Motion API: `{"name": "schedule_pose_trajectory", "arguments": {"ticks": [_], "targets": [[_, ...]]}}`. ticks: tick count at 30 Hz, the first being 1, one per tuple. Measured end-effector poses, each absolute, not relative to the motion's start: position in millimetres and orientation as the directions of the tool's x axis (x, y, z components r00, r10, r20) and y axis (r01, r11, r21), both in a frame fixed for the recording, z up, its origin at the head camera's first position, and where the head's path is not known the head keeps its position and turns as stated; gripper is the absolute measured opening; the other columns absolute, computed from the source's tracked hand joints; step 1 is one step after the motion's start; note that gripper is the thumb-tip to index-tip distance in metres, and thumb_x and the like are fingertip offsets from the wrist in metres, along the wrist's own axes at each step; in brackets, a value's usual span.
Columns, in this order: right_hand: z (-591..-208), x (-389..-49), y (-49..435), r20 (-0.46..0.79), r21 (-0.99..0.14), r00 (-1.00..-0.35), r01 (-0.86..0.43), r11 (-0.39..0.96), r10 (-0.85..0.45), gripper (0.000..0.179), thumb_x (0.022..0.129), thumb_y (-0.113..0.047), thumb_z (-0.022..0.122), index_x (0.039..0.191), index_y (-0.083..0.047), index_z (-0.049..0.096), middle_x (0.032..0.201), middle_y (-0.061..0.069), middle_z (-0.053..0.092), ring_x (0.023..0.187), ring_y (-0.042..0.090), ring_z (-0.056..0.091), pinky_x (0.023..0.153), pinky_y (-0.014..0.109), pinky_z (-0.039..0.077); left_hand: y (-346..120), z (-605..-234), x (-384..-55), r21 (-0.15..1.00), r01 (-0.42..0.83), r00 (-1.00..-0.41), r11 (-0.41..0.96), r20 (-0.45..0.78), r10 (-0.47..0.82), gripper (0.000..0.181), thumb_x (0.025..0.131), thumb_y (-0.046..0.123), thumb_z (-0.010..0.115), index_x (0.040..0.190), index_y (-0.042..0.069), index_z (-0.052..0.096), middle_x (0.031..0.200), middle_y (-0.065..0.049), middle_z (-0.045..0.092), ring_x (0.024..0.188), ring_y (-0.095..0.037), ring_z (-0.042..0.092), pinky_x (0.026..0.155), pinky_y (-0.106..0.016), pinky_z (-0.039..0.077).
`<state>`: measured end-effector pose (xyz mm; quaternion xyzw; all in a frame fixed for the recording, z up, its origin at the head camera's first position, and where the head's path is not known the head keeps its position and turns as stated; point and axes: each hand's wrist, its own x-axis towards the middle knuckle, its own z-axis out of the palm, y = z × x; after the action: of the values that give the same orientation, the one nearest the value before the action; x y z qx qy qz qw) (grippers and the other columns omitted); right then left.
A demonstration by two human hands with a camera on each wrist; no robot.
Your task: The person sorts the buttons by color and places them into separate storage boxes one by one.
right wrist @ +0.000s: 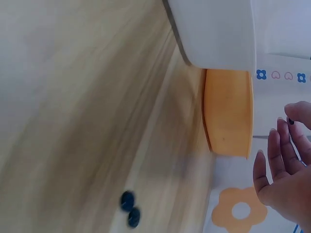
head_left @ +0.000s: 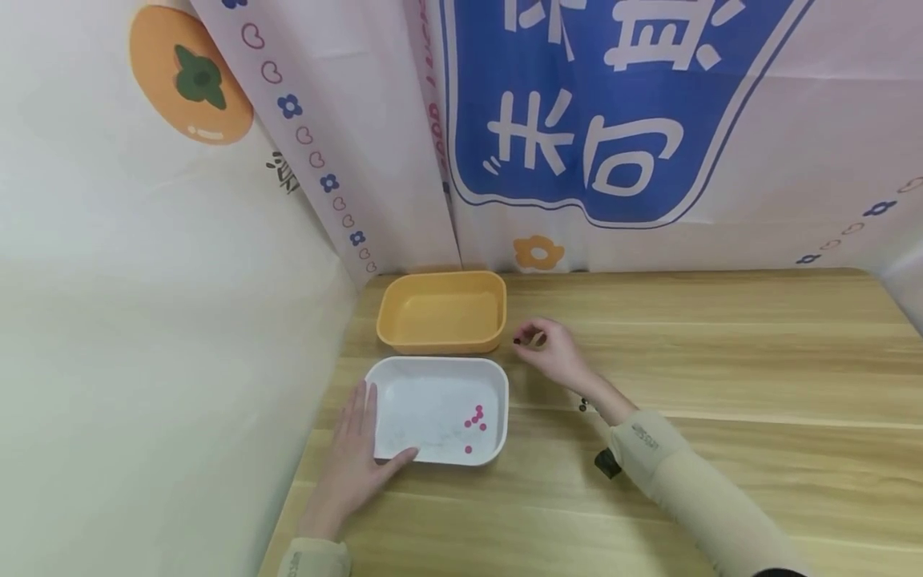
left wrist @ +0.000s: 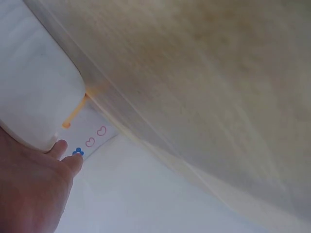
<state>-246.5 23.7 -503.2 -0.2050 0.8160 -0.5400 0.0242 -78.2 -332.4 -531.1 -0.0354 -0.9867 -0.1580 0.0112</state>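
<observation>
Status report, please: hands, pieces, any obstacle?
Right hand pinches black piece beside yellow tray. Left hand touches white tray, pink pieces inside. No obstacle seen between right hand and yellow tray.

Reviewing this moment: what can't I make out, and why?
Right wrist: part of the black piece, covered by the right hand.
Right wrist: detail on two black discs, blurred.
Head: any markings on pink discs, too small.
Left wrist: part of the left hand, cut off by left edge.
</observation>
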Motion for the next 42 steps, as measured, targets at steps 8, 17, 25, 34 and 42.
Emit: {"name": "schedule_pose_trajectory", "arguments": {"ticks": [8, 17, 25, 34, 42], "targets": [[-502.1, -265.5, -1.5, 0.210, -0.893, -0.918, -0.320, 0.316, -0.336, 0.014, 0.095, 0.001, 0.078, 0.108, 0.005, 0.074, 0.105, 0.021, 0.076, 0.101, 0.034, 0.070, 0.088, 0.033, 0.057, -333.4, -530.6, -76.7, 0.300, 0.078, -0.997, 0.951, 0.040, 0.069, 0.129, 0.092, 0.072, 0.075, 0.178, 0.008, 0.002, 0.187, -0.019, 0.000, 0.172, -0.046, 0.010, 0.138, -0.069, 0.019], [-496.0, -281.5, -17.6, 0.212, -0.876, -0.922, -0.326, 0.355, -0.324, 0.010, 0.095, -0.001, 0.079, 0.103, 0.003, 0.074, 0.103, 0.021, 0.077, 0.100, 0.034, 0.070, 0.090, 0.034, 0.057, -333.0, -531.3, -77.9, 0.292, 0.080, -0.997, 0.953, 0.040, 0.071, 0.129, 0.093, 0.073, 0.074, 0.178, 0.009, 0.001, 0.187, -0.019, -0.001, 0.173, -0.045, 0.009, 0.140, -0.067, 0.018], [-499.7, -284.7, -22.1, 0.233, -0.876, -0.934, -0.323, 0.358, -0.272, 0.025, 0.095, -0.004, 0.081, 0.116, 0.008, 0.072, 0.113, 0.026, 0.073, 0.109, 0.040, 0.067, 0.101, 0.056, 0.058, -332.1, -532.1, -77.2, 0.309, 0.068, -0.998, 0.949, 0.032, 0.061, 0.128, 0.092, 0.074, 0.074, 0.178, 0.013, 0.000, 0.187, -0.017, -0.003, 0.173, -0.044, 0.009, 0.140, -0.067, 0.017], [-505.0, -282.6, 11.5, 0.291, -0.846, -0.914, -0.384, 0.370, -0.283, 0.048, 0.092, -0.001, 0.083, 0.136, 0.010, 0.067, 0.128, 0.032, 0.071, 0.122, 0.049, 0.065, 0.112, 0.067, 0.052, -329.3, -527.1, -76.9, 0.321, 0.048, -0.999, 0.946, 0.003, 0.049, 0.127, 0.094, 0.073, 0.073, 0.178, 0.012, 0.000, 0.187, -0.016, -0.007, 0.173, -0.044, 0.005, 0.141, -0.064, 0.014], [-505.2, -271.6, 37.0, 0.260, -0.786, -0.906, -0.399, 0.473, -0.333, 0.069, 0.092, -0.017, 0.089, 0.152, 0.000, 0.058, 0.142, 0.027, 0.067, 0.131, 0.045, 0.062, 0.120, 0.068, 0.047, -329.1, -526.8, -77.9, 0.336, 0.040, -0.999, 0.941, -0.013, 0.047, 0.127, 0.094, 0.072, 0.073, 0.178, 0.013, 0.000, 0.187, -0.015, -0.010, 0.174, -0.043, 0.003, 0.142, -0.063, 0.012]]}}
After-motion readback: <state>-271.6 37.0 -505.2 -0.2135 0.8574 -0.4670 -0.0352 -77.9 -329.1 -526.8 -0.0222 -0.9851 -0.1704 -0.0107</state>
